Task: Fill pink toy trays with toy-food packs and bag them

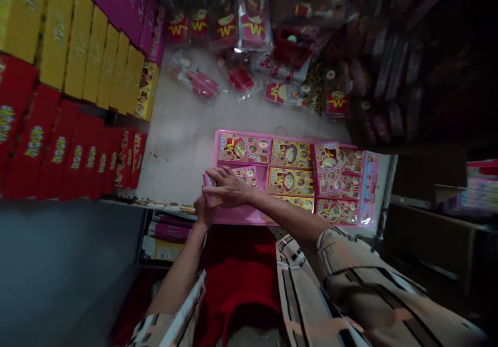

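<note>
At the left end of a pink tray point(249, 216), both my hands close around one small pink box point(209, 182). My left hand point(204, 209) grips it from below, its fingers partly hidden. Over the box's upper side lies my right hand point(227, 187), fingers bent around it. Just beyond my right hand, another pink box point(246, 175) is partly covered. Flat yellow boxes point(291, 181) fill the tray's middle column. Pink and red boxes point(336, 211) occupy the right column, with one pink box point(327, 169) lying askew on top.
Rows of red boxes point(58, 150), yellow boxes point(83, 51) and purple boxes point(126, 4) stand at the left. Bagged red toy packs point(252, 25) lie along the table's back. Below the table edge, a dark bin point(143, 248) holds flat cartons. Cardboard boxes point(428, 243) stand at the right.
</note>
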A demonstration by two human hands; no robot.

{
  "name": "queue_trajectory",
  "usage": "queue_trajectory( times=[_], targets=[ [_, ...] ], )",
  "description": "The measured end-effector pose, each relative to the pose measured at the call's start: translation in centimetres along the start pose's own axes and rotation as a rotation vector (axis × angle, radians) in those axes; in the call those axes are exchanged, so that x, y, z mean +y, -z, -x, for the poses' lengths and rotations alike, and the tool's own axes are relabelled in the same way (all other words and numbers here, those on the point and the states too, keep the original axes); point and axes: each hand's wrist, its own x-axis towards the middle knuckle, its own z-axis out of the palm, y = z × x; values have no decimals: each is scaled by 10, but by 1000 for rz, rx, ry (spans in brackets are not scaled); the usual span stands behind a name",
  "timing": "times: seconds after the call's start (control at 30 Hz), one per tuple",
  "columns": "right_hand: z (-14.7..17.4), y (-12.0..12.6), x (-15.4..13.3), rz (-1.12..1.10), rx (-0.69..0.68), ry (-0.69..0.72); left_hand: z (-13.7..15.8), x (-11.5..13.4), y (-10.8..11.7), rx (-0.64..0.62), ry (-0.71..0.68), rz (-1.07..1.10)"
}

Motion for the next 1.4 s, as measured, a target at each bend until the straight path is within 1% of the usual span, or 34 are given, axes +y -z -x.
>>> queue_trajectory(
  times=[0.07,0.1,0.2,0.27,0.33,0.37,0.43,0.53,0.63,0.73,0.83,0.9,1.0,1.07,1.13,1.2,1.23,1.33,1.4],
  targets=[
    [11,-1,-2,6,-25,39,2,-3,-1,9,7,-42],
    [12,-3,-6,10,-21,21,2,-3,0,18,4,-65],
    [4,-11,-18,37,1,-114,0,-3,4,35,16,-87],
    [-3,-16,-22,62,1,-218,-3,-4,8,40,18,3],
    [-6,-19,-21,77,22,-310,-6,-7,10,40,-17,114],
    [-5,-19,-18,80,40,-340,-6,-8,10,31,-47,148],
    [-2,-16,-11,85,80,-374,-5,-12,8,7,-93,144],
    [0,-9,-3,118,138,-427,-2,-15,2,16,-88,93],
    [-8,-9,-4,138,145,-421,-2,-19,-3,54,-54,83],
    [-16,-17,-10,128,111,-391,-3,-23,-5,68,-59,79],
    [-16,-25,-8,133,115,-408,-2,-24,-5,72,-63,86],
    [-12,-25,-4,137,134,-400,-1,-23,-5,74,-61,114],
    [-7,-19,-1,135,162,-366,2,-21,-6,78,-63,179],
    [-10,-14,-5,136,178,-407,5,-19,-6,80,-64,224],
    [-18,-13,-10,138,209,-513,6,-17,-5,77,-50,269],
    [-27,-18,-13,141,244,-614,7,-15,-3,72,-24,315],
    [-32,-21,-14,147,255,-643,6,-14,-2,67,-10,342],
    [-41,-33,-10,215,239,-664,3,-13,1,44,13,430],
    [-42,-40,-6,290,175,-652,1,-13,1,32,32,448]
  ],
)
